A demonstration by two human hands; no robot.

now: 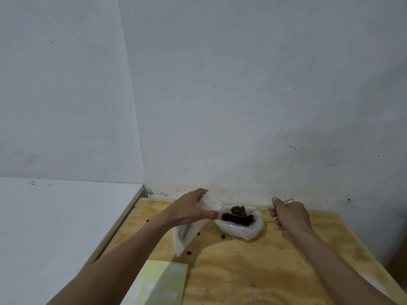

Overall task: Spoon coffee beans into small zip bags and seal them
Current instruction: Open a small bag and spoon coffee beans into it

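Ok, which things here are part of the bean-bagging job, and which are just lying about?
In use:
left hand holding the zip bag
right hand holding the spoon
bean bag, open, with beans

Lying about:
yellow-green sheet at the near table edge
stray beans on the table

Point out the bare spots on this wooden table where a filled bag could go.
Bare wood lies near the front of the yellowish wooden table, between the pale green paper sheet and the right forearm. It is crowded farther back: the clear zip bag, the white bag of coffee beans, and scattered loose beans.
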